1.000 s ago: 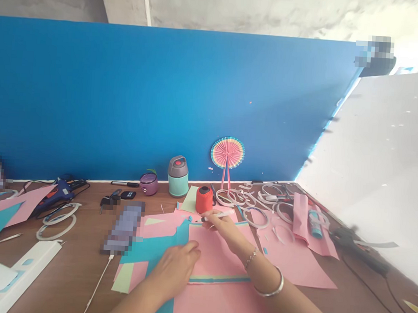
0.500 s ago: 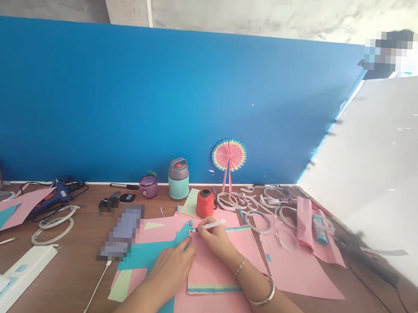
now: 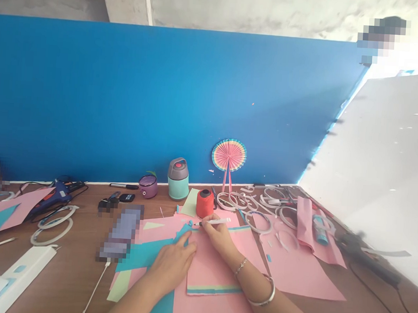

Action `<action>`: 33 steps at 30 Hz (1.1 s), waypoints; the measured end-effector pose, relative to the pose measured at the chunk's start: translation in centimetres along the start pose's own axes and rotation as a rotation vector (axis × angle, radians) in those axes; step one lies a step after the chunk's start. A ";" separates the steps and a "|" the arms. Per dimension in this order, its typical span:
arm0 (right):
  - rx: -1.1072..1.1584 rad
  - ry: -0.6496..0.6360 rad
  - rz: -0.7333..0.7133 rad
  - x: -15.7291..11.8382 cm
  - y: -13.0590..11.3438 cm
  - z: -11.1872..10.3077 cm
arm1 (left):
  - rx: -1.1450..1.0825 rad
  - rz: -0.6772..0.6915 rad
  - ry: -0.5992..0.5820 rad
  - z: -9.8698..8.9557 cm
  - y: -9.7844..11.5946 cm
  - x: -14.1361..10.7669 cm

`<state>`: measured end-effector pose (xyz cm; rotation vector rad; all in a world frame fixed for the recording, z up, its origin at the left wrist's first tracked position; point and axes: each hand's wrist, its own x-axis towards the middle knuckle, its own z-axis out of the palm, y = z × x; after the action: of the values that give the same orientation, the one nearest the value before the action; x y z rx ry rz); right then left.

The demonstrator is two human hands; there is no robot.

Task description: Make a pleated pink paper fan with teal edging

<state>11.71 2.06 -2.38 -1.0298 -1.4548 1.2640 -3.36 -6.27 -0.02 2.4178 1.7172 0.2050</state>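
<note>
My right hand grips a white pen, its dark tip at the upper left edge of a pink paper sheet. That sheet has teal and pale yellow strips along its top and bottom edges. My left hand lies with fingers outstretched on the sheet's left edge and on teal paper beside it. A small curl of teal paper lies just left of the pen tip. Behind my right hand stands a red spool of thread.
A pink paper fan leans on the blue partition. A teal food jar, a purple cup and a phone stand or lie leftward. White tape rings and pink paper lie right; a power strip is front left.
The pen tip has shifted slightly right and up along the sheet's edge, and the pen lies flatter. My left index finger now reaches further forward. A blurred person behind the partition has moved left.
</note>
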 end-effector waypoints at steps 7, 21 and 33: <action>-0.093 -0.073 -0.045 -0.4 0.2 0.2 | 0.100 -0.041 -0.045 0.1 0.4 -0.2; -0.184 -0.113 -0.072 -0.5 0.4 0.6 | 0.233 -0.027 -0.024 0.0 1.1 -0.7; -0.128 -0.080 -0.066 -0.4 0.8 0.4 | 0.224 -0.030 -0.047 -0.4 1.1 -0.8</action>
<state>11.45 1.67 -3.20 -1.0164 -1.6359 1.1894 -2.67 -7.32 0.64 2.5243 1.8432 -0.0505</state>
